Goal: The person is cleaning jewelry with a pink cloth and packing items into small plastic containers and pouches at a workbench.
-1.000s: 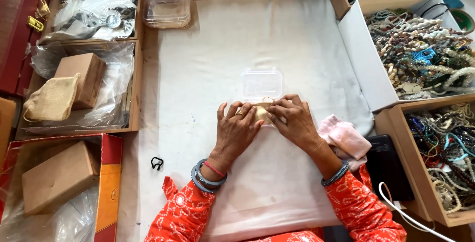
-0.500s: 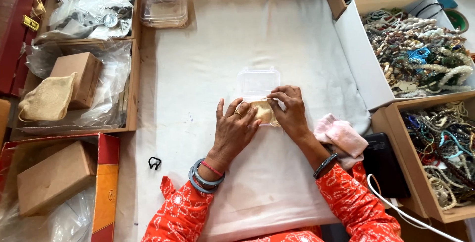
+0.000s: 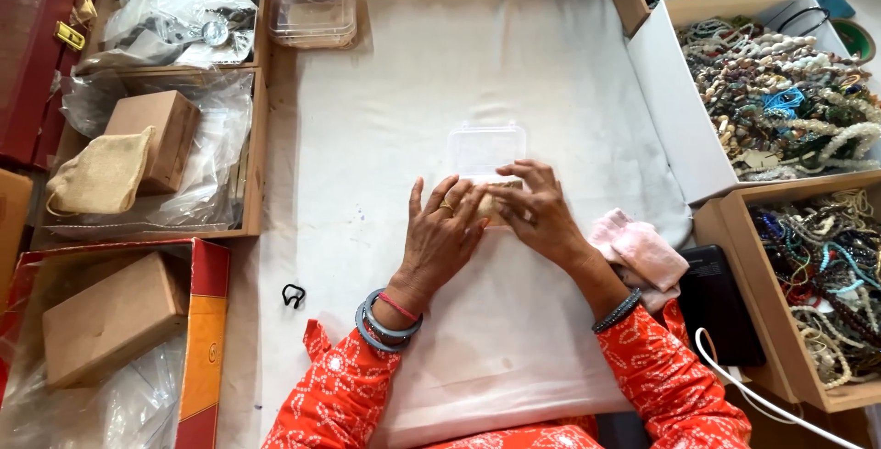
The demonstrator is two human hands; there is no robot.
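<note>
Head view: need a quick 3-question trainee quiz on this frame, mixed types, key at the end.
1. True or false: both hands rest on the small tan pouch that sits in the clear plastic box.
2. Which lies just beside the right hand's forearm? A) pink cloth B) black clip C) burlap bag
3. Fill in: the white box at upper right holds heaps of beaded ____.

Key
1. True: the left hand and the right hand both press on it, and the box lid stands open behind.
2. A
3. Bracelets; strung beads, at least.
</note>
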